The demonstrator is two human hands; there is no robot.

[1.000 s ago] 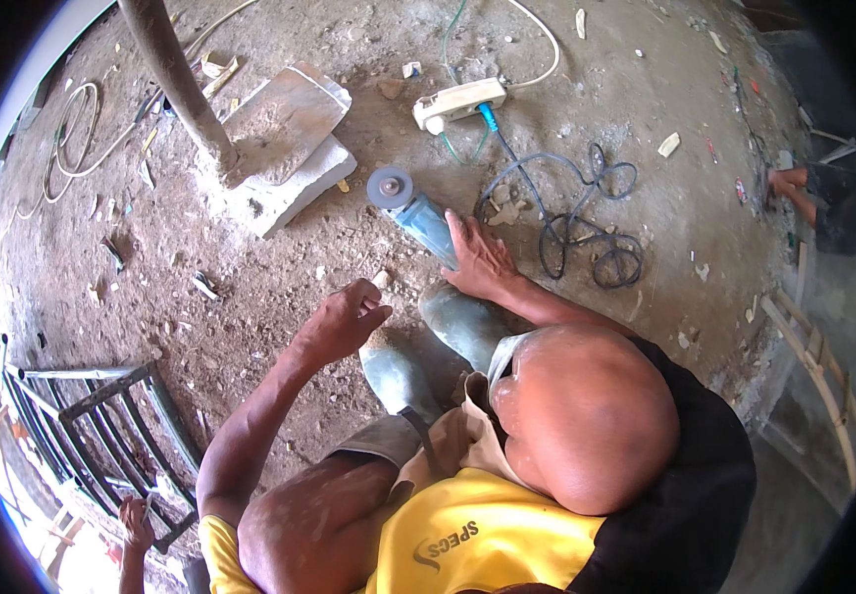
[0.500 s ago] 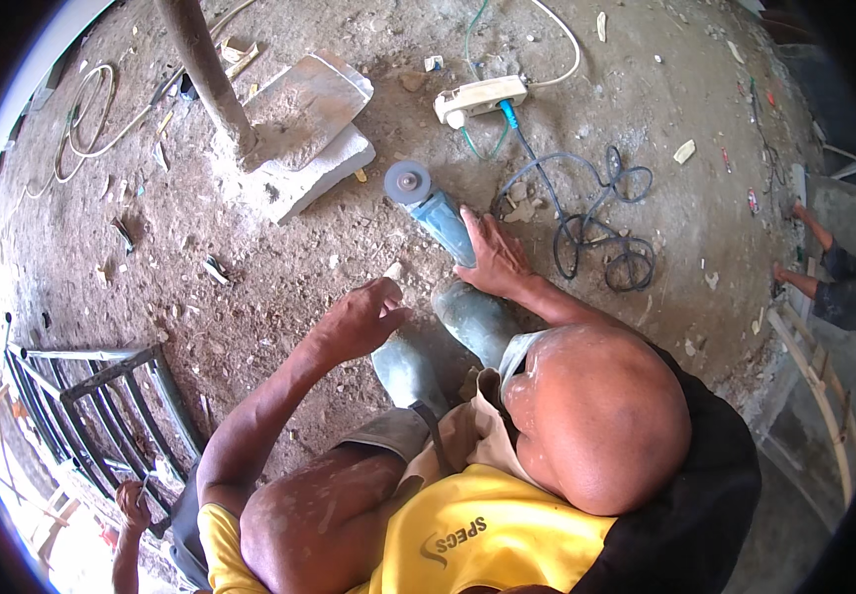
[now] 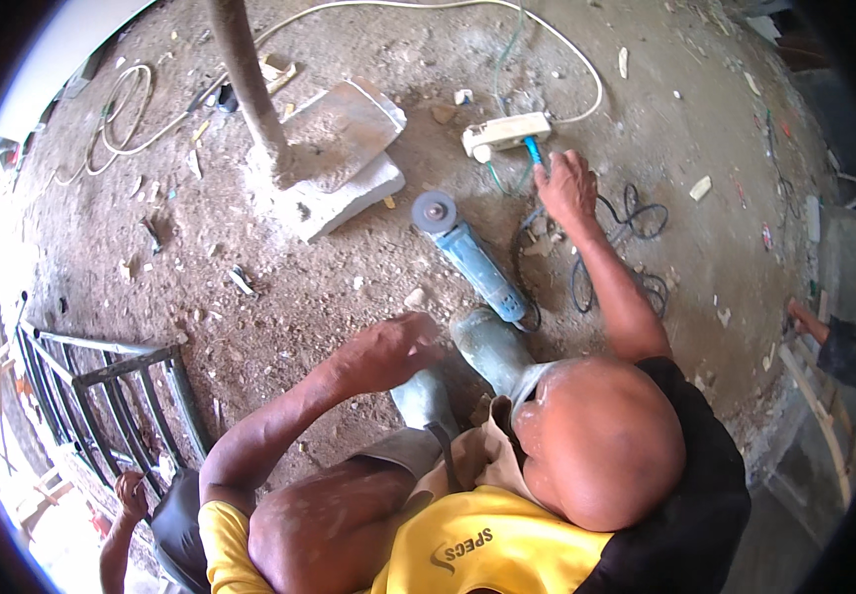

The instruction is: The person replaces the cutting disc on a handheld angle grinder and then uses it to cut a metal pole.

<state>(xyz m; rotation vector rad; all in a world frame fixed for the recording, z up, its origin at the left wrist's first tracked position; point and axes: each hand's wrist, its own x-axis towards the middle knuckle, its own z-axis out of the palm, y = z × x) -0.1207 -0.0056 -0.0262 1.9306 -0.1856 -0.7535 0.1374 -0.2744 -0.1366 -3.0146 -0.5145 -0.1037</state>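
An angle grinder point(image 3: 477, 269) with a blue body and a grey disc lies on the dirt floor in front of my boots, and neither hand touches it. My right hand point(image 3: 568, 193) reaches beyond it to the blue plug point(image 3: 534, 149), which sits in a white power strip point(image 3: 505, 132). Its thumb and fingers are apart, close by the plug; whether they touch it is unclear. Above my left boot hangs my left hand point(image 3: 383, 353), fingers loosely bent and slightly blurred, with nothing visible in it. A dark cord point(image 3: 636, 213) lies coiled beneath my right forearm.
A shovel point(image 3: 344, 134) rests on a white block point(image 3: 358, 198) at the far left of centre. At left stands a dark metal frame point(image 3: 111, 371), with another person's hand point(image 3: 131, 493) near it. Another person's arm point(image 3: 806, 322) shows at right. A pale cable point(image 3: 388, 5) crosses the back.
My right hand has let go of the grinder and moved forward to the plug. The grinder stays on the floor. My left hand has shifted slightly, and the view has moved.
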